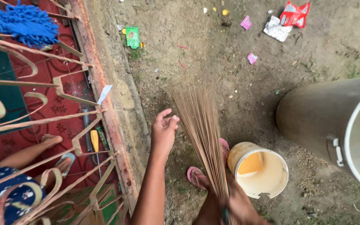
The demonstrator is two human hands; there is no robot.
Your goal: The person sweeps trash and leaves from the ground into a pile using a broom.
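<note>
My right hand (241,205) grips the bound end of a stick broom (201,125) at the bottom of the view; its thin brown bristles fan out toward the dirt ground. My left hand (163,131) hovers to the left of the bristles, fingers loosely curled, holding nothing. My feet in pink flip-flops (195,175) stand on the dirt under the broom. A cream plastic bucket (271,183) with a chipped rim sits just right of the broom.
Litter lies on the far ground: a red wrapper (295,13), white paper (276,29), pink scraps (251,58), a green packet (132,36). A large grey drum (317,116) stands at right. A rusty metal gate (42,121) at left, a person's foot (48,139) and blue mop (23,23) behind it.
</note>
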